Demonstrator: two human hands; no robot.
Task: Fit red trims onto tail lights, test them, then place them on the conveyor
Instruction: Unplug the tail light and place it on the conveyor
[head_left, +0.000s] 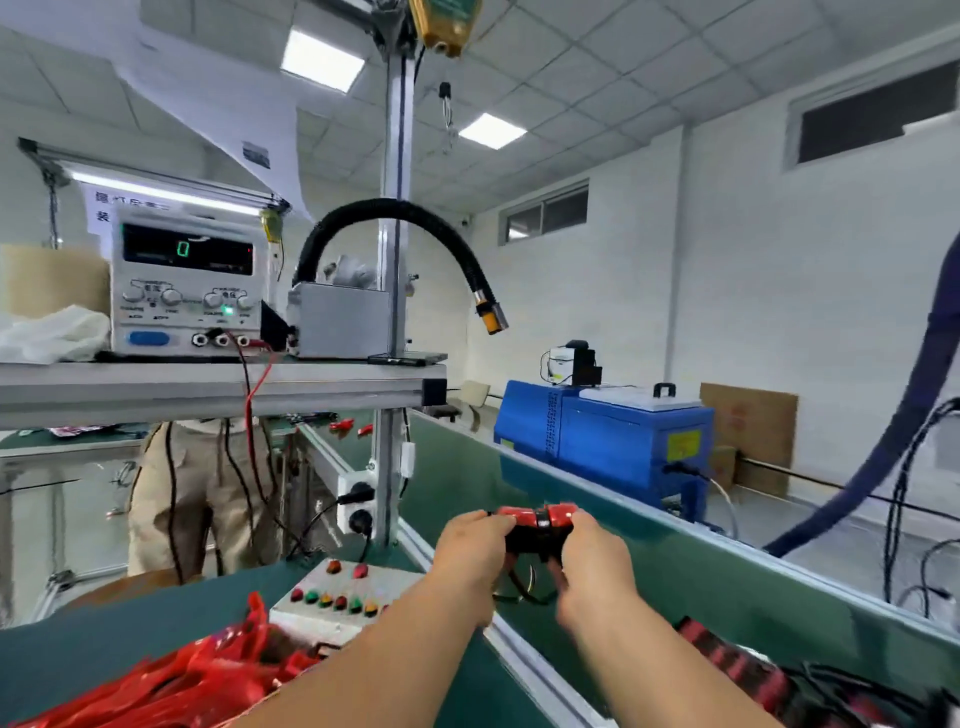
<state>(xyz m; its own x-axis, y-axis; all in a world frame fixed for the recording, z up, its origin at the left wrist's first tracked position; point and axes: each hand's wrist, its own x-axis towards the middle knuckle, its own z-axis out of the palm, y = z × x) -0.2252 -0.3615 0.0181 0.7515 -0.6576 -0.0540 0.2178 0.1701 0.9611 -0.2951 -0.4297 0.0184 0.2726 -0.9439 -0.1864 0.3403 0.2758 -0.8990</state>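
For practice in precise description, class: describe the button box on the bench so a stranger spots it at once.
Find the tall aluminium post mid-view and follow it down to the green bench top. At its foot lies a flat white box. Unlike the white socket block on the post above, its top carries rows of red, green and amber buttons.

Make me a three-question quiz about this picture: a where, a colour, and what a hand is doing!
1. Where is the tail light? A) on the shelf B) held over the green conveyor C) on the blue machine
2. What colour is the digit on the power supply? A) red B) blue C) green
3. The left hand is: A) flat B) gripping the tail light C) pressing a button
Answers: B, it is held above the conveyor; C, a green 0 glows; B, it curls round one end.
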